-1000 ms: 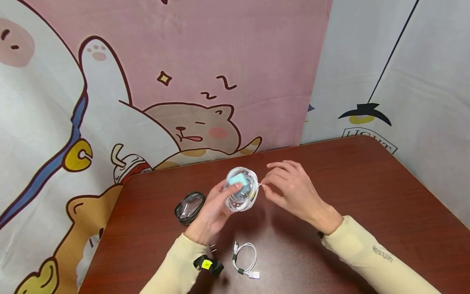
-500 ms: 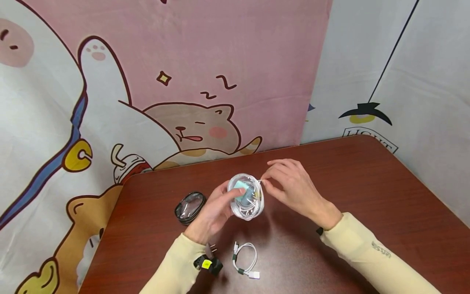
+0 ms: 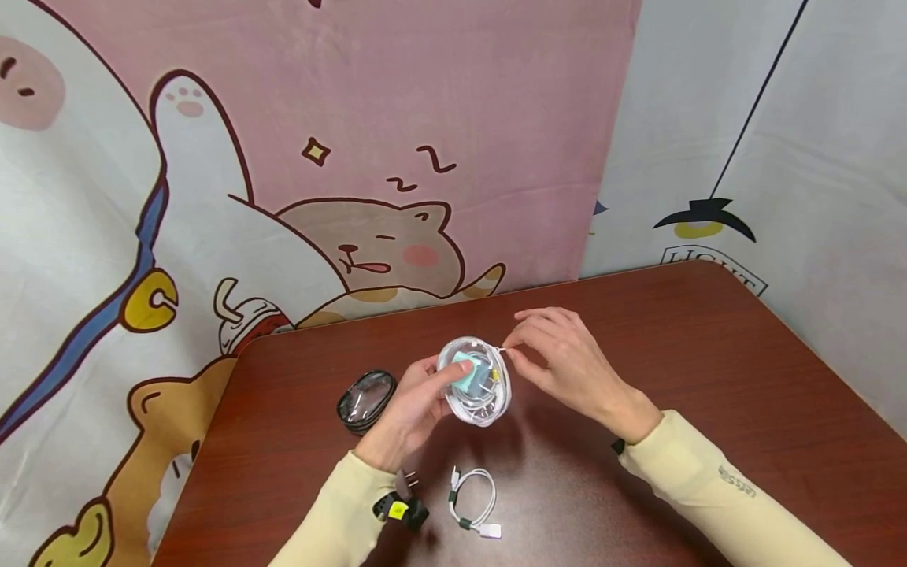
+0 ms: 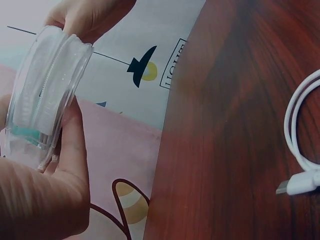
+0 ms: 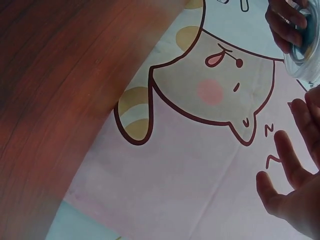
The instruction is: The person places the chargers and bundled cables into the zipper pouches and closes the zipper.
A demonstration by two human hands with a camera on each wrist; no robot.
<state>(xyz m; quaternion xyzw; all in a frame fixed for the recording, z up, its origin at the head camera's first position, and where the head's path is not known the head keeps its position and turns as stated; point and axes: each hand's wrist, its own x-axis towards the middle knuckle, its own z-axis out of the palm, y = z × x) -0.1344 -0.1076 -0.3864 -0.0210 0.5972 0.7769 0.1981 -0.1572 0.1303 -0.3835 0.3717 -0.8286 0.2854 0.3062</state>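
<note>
My left hand (image 3: 418,402) grips a clear zippered pouch (image 3: 489,408) above the table, its thumb across the transparent face. Inside the pouch show a pale teal block and a coiled white cable. In the left wrist view the pouch (image 4: 52,75) is seen edge-on, with a white zipper along its side. My right hand (image 3: 567,362) pinches the small white zipper pull at the pouch's upper right edge between thumb and forefinger. The other fingers of the right hand (image 5: 295,185) are spread in the right wrist view.
On the brown table (image 3: 708,370), a black-rimmed clear pouch (image 3: 367,400) lies left of the left hand. A coiled white cable (image 3: 489,504) with dark ties lies near the front. A plug with metal prongs (image 3: 409,479) partly shows beside the left wrist. A cartoon-printed curtain stands behind.
The clear pouch has moved slightly down and right and turned in my left hand. My right hand keeps its pinch on the zipper pull and has barely moved.
</note>
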